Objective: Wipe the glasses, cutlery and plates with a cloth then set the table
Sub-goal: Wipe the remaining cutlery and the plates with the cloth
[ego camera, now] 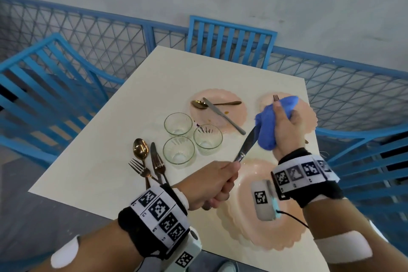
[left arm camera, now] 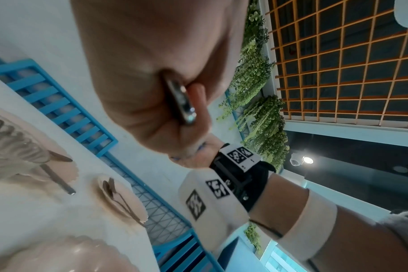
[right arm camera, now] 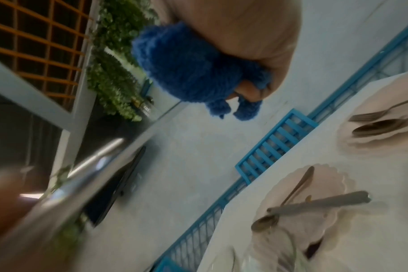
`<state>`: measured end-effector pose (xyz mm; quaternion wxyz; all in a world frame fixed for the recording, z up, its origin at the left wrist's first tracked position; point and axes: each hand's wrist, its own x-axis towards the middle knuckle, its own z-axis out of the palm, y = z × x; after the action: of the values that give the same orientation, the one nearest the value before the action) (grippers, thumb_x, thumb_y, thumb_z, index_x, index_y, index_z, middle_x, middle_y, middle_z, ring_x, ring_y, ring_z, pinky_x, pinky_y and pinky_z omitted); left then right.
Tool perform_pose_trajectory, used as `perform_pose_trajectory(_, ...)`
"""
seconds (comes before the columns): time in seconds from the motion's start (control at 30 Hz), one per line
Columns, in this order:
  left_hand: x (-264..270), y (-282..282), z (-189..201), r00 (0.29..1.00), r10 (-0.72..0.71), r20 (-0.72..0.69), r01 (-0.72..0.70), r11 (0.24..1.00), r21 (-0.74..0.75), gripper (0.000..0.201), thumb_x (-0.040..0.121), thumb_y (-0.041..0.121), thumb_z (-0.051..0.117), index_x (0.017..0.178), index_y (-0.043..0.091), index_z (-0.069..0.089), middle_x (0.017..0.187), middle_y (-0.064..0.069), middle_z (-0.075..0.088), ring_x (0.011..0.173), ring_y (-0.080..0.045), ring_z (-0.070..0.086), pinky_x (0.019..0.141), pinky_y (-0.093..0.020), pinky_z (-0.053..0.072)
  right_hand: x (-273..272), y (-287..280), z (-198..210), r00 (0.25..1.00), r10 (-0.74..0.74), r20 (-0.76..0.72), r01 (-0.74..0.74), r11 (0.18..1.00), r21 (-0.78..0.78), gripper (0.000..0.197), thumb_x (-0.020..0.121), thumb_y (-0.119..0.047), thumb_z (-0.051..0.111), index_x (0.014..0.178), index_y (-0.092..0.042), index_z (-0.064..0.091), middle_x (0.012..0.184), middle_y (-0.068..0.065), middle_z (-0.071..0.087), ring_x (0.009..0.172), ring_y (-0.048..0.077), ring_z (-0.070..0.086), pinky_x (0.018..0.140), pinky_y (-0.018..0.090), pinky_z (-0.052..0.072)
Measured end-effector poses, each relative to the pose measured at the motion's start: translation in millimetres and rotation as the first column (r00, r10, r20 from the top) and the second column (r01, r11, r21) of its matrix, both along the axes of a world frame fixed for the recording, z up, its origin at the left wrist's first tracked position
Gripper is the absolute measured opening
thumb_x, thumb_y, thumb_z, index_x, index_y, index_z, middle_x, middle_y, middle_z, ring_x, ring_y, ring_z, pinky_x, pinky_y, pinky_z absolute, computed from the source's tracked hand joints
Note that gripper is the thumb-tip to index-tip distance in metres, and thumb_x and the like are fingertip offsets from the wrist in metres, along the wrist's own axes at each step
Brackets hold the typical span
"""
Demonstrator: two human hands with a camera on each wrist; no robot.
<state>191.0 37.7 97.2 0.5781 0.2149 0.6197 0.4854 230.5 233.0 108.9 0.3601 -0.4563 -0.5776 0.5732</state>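
We note the left hand (ego camera: 212, 185) fisted round the knife (ego camera: 245, 147) handle, steadying it (blade raised) while right-hand (ego camera: 287, 127) fingers clench the blue cloth (ego camera: 268, 126) around its tip.

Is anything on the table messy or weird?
Yes. The far pink plate has small brown food specks near its knife and spoon, which lie crossed on it. There is also a dark purple smear at its edge by the glasses.

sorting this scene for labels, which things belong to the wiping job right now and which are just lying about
In use:
- silver table knife, gripped by the left hand
- fluffy blue cloth, gripped by the right hand

Lying about:
- three clear glasses
- scalloped pink plates
- blue slatted chairs
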Motion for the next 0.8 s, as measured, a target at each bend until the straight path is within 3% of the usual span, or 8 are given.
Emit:
perform_pose_trajectory(0.1, 2, -27, -16, 0.997, 0.068, 0.038, -0.071, 0.994, 0.082, 0.036, 0.096, 0.043, 0.037, 0.072, 0.016, 0.039, 0.053, 0.007, 0.035, 0.044, -0.009, 0.030, 0.045, -0.020, 0.032, 12, 34, 3, 0.988, -0.143, 0.055, 0.139, 0.987, 0.076, 0.055, 0.067, -0.066, 0.052, 0.094, -0.019, 0.052, 0.105, 0.006, 0.064, 0.095, 0.023, 0.064, 0.087, 0.045, 0.053)
perform_pose_trajectory(0.2, -8, -57, -36, 0.964, 0.165, -0.207, -0.169, 0.986, -0.001, 0.036, 0.095, 0.046, 0.034, 0.081, 0.019, 0.053, 0.066, 0.004, 0.046, 0.063, -0.010, 0.047, 0.052, -0.012, 0.038, 17, 33, -7, 0.998, 0.054, 0.043, -0.055, 0.998, 0.018, 0.064, 0.067, -0.069, 0.053, 0.104, -0.017, 0.057, 0.115, 0.010, 0.063, 0.104, 0.023, 0.062, 0.092, 0.045, 0.051)
perform_pose_trajectory(0.27, -16, -71, -50, 0.906, 0.263, -0.331, -0.293, 0.955, -0.045, 0.036, 0.097, 0.047, 0.031, 0.084, 0.025, 0.058, 0.066, 0.003, 0.043, 0.059, -0.007, 0.047, 0.053, -0.017, 0.037, 20, 17, -18, 0.974, 0.225, 0.018, -0.223, 0.972, -0.075, 0.068, 0.077, -0.063, 0.054, 0.121, -0.011, 0.052, 0.117, 0.011, 0.062, 0.104, 0.024, 0.061, 0.094, 0.044, 0.049)
perform_pose_trajectory(0.4, -24, -87, -78, 0.803, 0.567, -0.186, -0.585, 0.809, -0.056, 0.035, 0.100, 0.031, 0.036, 0.087, 0.010, 0.061, 0.053, 0.000, 0.041, 0.039, -0.005, 0.041, 0.050, -0.023, 0.038, 24, -3, -31, 0.902, 0.431, -0.017, -0.429, 0.891, -0.146, 0.093, 0.054, -0.080, 0.064, 0.111, -0.007, 0.053, 0.106, 0.020, 0.063, 0.087, 0.025, 0.060, 0.072, 0.036, 0.046)
perform_pose_trajectory(0.43, -24, -88, -86, 0.785, 0.600, -0.155, -0.616, 0.782, -0.093, 0.034, 0.101, 0.028, 0.037, 0.086, 0.007, 0.060, 0.050, 0.000, 0.042, 0.038, -0.007, 0.040, 0.051, -0.025, 0.038, 25, -6, -32, 0.888, 0.461, -0.011, -0.457, 0.876, -0.153, 0.090, 0.053, -0.080, 0.065, 0.108, -0.010, 0.054, 0.104, 0.019, 0.064, 0.084, 0.024, 0.060, 0.069, 0.034, 0.045)
perform_pose_trajectory(0.53, -21, -79, -110, 0.780, 0.610, -0.138, -0.625, 0.756, -0.195, 0.032, 0.101, 0.020, 0.040, 0.080, 0.004, 0.057, 0.038, 0.003, 0.042, 0.035, -0.010, 0.040, 0.043, -0.020, 0.035, 22, -17, -33, 0.866, 0.498, -0.035, -0.496, 0.851, -0.170, 0.050, 0.080, -0.058, 0.055, 0.101, -0.013, 0.055, 0.099, 0.014, 0.063, 0.081, 0.023, 0.059, 0.068, 0.032, 0.046)
perform_pose_trajectory(0.63, -21, -62, -125, 0.822, 0.522, -0.228, -0.568, 0.782, -0.258, 0.030, 0.097, 0.017, 0.050, 0.071, 0.005, 0.060, 0.039, 0.004, 0.047, 0.034, -0.007, 0.041, 0.036, -0.015, 0.031, 22, -21, -38, 0.836, 0.549, 0.015, -0.539, 0.825, -0.172, 0.061, 0.086, -0.051, 0.048, 0.112, 0.005, 0.053, 0.097, 0.012, 0.063, 0.084, 0.019, 0.061, 0.071, 0.030, 0.048)
perform_pose_trajectory(0.8, -31, -44, -137, 0.846, 0.410, -0.340, -0.522, 0.767, -0.373, 0.037, 0.089, 0.022, 0.061, 0.058, 0.005, 0.053, 0.040, -0.001, 0.052, 0.034, -0.015, 0.043, 0.037, -0.020, 0.035, 28, -27, -41, 0.814, 0.578, 0.052, -0.561, 0.807, -0.185, 0.051, 0.094, -0.044, 0.044, 0.115, 0.002, 0.053, 0.109, 0.016, 0.065, 0.100, 0.024, 0.064, 0.084, 0.035, 0.050)
